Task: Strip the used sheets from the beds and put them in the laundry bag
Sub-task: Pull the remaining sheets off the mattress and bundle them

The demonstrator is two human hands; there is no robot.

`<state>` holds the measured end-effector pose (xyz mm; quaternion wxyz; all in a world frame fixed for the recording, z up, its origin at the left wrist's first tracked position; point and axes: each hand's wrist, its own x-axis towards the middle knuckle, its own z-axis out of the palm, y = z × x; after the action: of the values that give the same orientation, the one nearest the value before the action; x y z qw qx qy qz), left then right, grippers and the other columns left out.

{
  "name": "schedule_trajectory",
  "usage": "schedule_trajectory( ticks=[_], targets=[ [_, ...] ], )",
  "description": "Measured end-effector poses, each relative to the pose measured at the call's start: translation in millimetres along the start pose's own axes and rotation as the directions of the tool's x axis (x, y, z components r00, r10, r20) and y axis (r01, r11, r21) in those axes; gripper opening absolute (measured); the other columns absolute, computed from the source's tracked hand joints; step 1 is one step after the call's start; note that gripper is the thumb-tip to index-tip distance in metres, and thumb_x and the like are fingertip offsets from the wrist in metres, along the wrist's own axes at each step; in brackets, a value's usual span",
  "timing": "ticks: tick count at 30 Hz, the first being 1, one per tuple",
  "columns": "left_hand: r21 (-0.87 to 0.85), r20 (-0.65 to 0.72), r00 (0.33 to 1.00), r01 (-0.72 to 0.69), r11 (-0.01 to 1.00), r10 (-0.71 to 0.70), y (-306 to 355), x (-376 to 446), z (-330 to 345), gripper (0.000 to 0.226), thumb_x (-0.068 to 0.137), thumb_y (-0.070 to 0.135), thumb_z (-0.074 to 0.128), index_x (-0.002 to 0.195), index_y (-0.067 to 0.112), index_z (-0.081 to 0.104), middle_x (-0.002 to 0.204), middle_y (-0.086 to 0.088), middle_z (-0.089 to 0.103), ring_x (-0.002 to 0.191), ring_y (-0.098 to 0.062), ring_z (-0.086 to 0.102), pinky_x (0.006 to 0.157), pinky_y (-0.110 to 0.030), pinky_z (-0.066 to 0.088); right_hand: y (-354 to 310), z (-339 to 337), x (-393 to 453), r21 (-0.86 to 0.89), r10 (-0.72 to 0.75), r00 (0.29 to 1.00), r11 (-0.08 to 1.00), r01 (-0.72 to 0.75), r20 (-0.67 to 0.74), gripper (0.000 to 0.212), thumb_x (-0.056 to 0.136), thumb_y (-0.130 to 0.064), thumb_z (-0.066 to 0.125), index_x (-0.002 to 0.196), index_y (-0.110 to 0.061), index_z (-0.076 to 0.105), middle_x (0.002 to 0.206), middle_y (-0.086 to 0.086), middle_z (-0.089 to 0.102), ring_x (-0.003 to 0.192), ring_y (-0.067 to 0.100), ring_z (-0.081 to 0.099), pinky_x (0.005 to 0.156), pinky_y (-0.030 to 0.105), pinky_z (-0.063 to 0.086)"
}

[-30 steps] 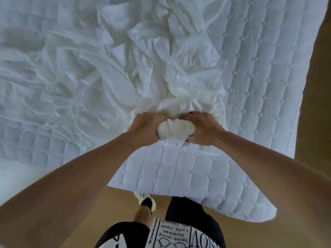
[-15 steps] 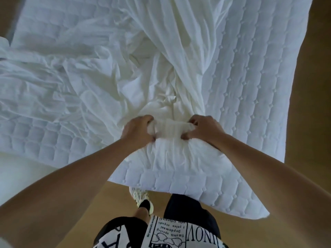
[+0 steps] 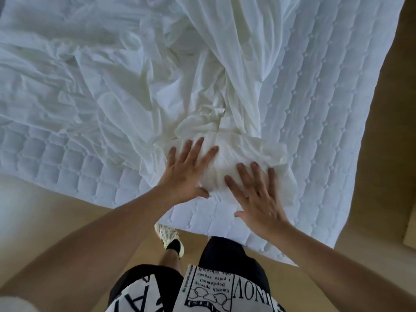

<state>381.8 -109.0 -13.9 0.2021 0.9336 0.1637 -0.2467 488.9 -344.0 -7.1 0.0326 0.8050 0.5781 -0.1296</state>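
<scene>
A crumpled white sheet (image 3: 139,82) lies loose over a quilted white mattress (image 3: 326,113), gathered toward the near corner of the bed. Its near end is bunched into a thick wad (image 3: 227,163). My left hand (image 3: 186,170) lies flat on the left side of the wad with fingers spread and straight. On the wad's right side my right hand (image 3: 254,194) presses down, fingers also straight and spread. Neither hand grips the cloth. No laundry bag is in view.
The mattress corner (image 3: 265,248) juts toward my legs. Wooden floor (image 3: 382,154) runs along the right side of the bed and under my feet. My shoe (image 3: 168,235) stands just below the mattress edge. Bare quilting shows at the left edge (image 3: 45,154).
Both hands let go of the bunched sheet end they were gripping and opened flat on top of it. The sheet has been drawn nearer to the corner.
</scene>
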Motion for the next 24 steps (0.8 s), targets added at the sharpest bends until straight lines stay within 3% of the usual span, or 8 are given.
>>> schedule_trajectory(
  ticks=[2,4,6,9,12,16,20,24],
  targets=[
    [-0.03,-0.088,0.996,-0.001,1.0,-0.002,-2,-4,4,0.12,0.081,0.065,0.072,0.157,0.043,-0.019,0.171,-0.006,-0.012,0.157,-0.04,-0.007,0.123,-0.067,0.01,14,9,18,-0.018,-0.024,0.995,1.0,0.026,0.097,0.149,0.045,-0.049,0.1,0.164,-0.022,0.015,0.171,0.02,0.001,0.155,0.048,-0.011,0.119,0.075,-0.004],
    [0.03,-0.209,0.975,-0.071,0.997,0.076,-4,-15,16,0.11,0.085,0.058,0.072,0.161,0.039,-0.004,0.171,-0.009,-0.007,0.156,-0.045,-0.001,0.12,-0.07,0.015,30,11,46,-0.038,-0.037,0.99,0.998,0.042,0.137,0.154,0.046,-0.051,0.099,0.165,-0.02,0.006,0.17,0.023,-0.009,0.153,0.053,-0.012,0.117,0.078,-0.001],
    [0.149,-0.159,0.976,-0.124,0.981,0.148,-5,-24,34,0.128,0.071,0.065,0.08,0.164,0.031,0.0,0.171,-0.016,-0.01,0.155,-0.05,-0.002,0.115,-0.078,0.013,43,9,73,-0.092,-0.078,0.979,0.991,0.096,0.187,0.155,0.05,-0.056,0.096,0.165,-0.015,-0.001,0.169,0.029,-0.009,0.152,0.059,-0.003,0.114,0.08,0.011],
    [0.212,-0.032,0.999,-0.031,0.977,0.038,-4,-8,42,0.149,0.066,0.067,0.083,0.159,0.027,-0.026,0.164,-0.02,-0.032,0.152,-0.053,-0.017,0.115,-0.079,0.002,56,6,105,-0.143,-0.104,0.959,0.979,0.145,0.262,0.157,0.053,-0.063,0.091,0.164,-0.015,-0.01,0.168,0.03,-0.006,0.152,0.059,0.005,0.112,0.077,0.022],
    [0.257,0.016,0.998,0.057,0.965,-0.063,2,20,28,0.129,0.089,0.038,0.071,0.148,0.026,-0.044,0.159,-0.02,-0.036,0.152,-0.05,-0.015,0.118,-0.073,0.009,62,2,127,-0.059,-0.075,0.94,0.993,0.1,0.333,0.154,0.054,-0.065,0.09,0.161,-0.025,-0.013,0.17,0.021,-0.001,0.153,0.052,0.009,0.116,0.07,0.026],
    [0.181,0.033,0.998,0.055,0.982,-0.062,-3,36,-3,0.108,0.085,0.022,0.067,0.156,0.034,-0.014,0.166,-0.011,0.006,0.148,-0.037,0.024,0.109,-0.054,0.038,67,-16,147,0.123,-0.053,0.935,0.992,0.01,0.35,0.126,0.058,-0.056,0.091,0.16,-0.033,0.02,0.162,0.004,0.029,0.146,0.037,0.032,0.114,0.057,0.039],
    [-0.036,0.087,0.996,0.02,0.999,-0.016,-6,42,-47,0.087,0.083,0.015,0.068,0.157,0.038,0.027,0.148,-0.001,0.051,0.129,-0.031,0.055,0.1,-0.043,0.05,71,-52,160,0.348,-0.008,0.921,0.927,-0.139,0.39,0.084,0.065,-0.039,0.092,0.141,-0.035,0.054,0.13,-0.003,0.064,0.12,0.026,0.061,0.095,0.032,0.044],
    [-0.207,0.316,0.949,0.088,0.974,-0.018,7,23,-77,0.076,0.086,0.011,0.063,0.153,0.04,0.041,0.136,-0.009,0.061,0.122,-0.035,0.061,0.099,-0.038,0.051,57,-90,155,0.253,-0.048,0.727,0.951,-0.176,0.685,0.071,0.067,-0.038,0.094,0.131,-0.029,0.063,0.122,-0.003,0.066,0.116,0.023,0.06,0.096,0.031,0.046]
  ],
)
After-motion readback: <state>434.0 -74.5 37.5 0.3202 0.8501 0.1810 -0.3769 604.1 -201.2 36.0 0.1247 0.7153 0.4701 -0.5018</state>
